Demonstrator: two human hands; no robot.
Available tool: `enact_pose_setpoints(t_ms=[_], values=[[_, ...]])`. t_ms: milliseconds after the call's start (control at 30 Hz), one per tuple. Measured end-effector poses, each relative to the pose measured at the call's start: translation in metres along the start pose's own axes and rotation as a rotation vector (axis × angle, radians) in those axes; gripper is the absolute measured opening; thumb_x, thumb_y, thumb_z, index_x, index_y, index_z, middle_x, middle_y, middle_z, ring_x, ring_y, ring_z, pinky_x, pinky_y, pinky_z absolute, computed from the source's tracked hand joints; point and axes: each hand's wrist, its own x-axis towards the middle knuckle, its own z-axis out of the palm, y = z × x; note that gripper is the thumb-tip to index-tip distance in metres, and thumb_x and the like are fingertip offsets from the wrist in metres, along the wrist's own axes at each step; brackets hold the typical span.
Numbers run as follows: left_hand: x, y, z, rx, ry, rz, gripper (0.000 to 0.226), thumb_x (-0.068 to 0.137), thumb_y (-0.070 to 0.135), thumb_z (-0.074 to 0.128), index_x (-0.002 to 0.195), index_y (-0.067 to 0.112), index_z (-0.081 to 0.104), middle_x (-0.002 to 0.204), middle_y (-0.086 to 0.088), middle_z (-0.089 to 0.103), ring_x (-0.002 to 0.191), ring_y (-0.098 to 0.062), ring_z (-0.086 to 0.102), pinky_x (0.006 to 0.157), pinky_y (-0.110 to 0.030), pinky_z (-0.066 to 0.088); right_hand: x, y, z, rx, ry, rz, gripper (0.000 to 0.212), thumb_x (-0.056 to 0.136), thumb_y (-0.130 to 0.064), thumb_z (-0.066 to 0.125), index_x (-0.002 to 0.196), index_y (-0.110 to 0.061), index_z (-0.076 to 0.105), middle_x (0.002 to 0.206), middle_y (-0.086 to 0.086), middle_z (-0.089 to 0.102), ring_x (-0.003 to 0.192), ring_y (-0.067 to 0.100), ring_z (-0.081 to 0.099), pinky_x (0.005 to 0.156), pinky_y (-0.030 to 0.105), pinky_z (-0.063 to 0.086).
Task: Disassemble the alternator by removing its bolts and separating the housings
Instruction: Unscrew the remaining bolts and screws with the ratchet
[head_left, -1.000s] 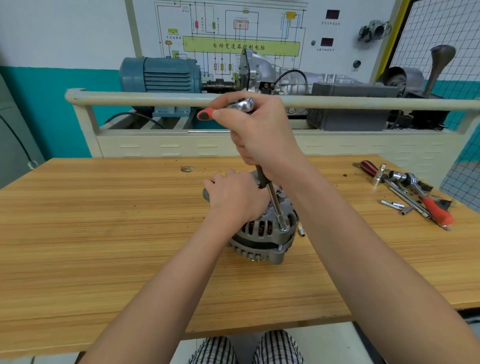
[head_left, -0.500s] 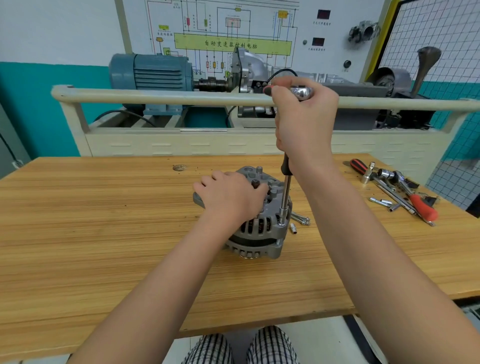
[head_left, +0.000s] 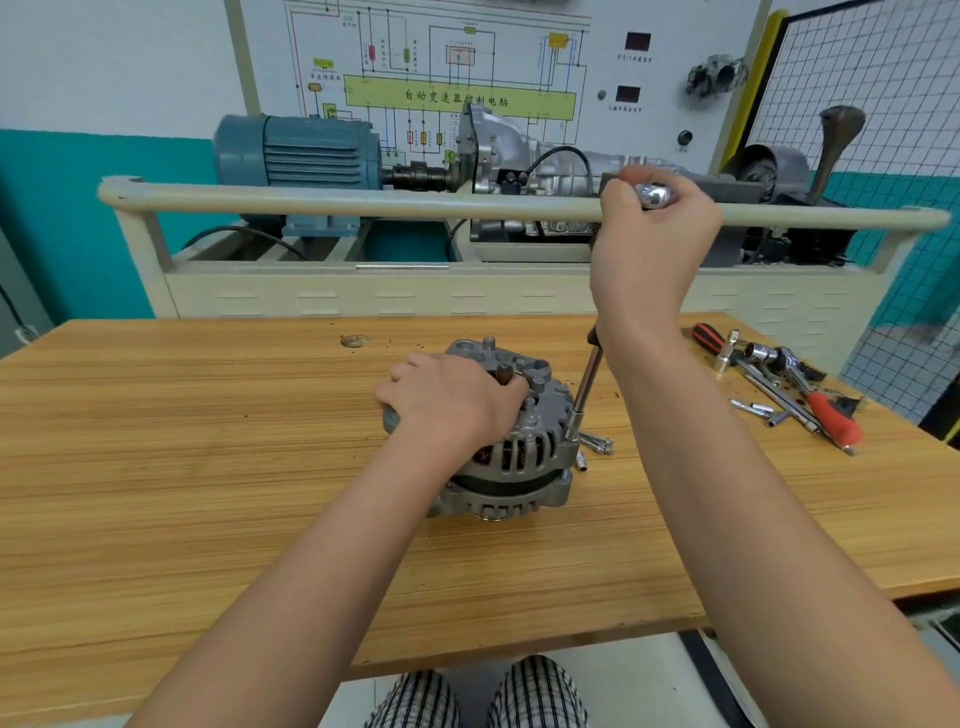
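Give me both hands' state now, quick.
Left hand: open, pressing down on the alternator.
Right hand: closed around the socket wrench.

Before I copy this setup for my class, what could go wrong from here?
The socket driver leans, gripped at its top by the right hand; it may slip off the bolt. The alternator is steadied only by the left hand and could tip. Loose bolts beside it may roll away.
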Motion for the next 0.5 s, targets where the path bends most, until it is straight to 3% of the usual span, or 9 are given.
enact_pose_setpoints(t_ms=[200,500], values=[[-0.0008,0.0009,-0.0011,-0.011,-0.005,0.002,0.098,0.082,0.079,0.030,0.138,-0.001,0.038,0.134,-0.022,0.041,0.120,-0.037,0.040,0.092,-0.049,0.036,0.0059,-0.0053,-0.0007,-0.043,0.038,-0.048,0.012,0.089,-0.006,0.057,0.098,-0.012,0.061,0.052,-0.010,0.038,0.045,0.004,0.036,0.053,0.026,0.037],[-0.0013,0.0013,-0.0010,-0.012,-0.007,-0.001,0.096,0.083,0.077,0.029,0.137,-0.001,0.038,0.131,-0.022,0.043,0.117,-0.037,0.042,0.092,-0.051,0.038,0.0056,0.0008,0.0019,-0.046,0.037,0.016,0.017,0.088,-0.004,0.055,0.103,-0.006,0.063,0.049,-0.010,0.037,0.041,0.004,0.033,0.048,0.024,0.032]])
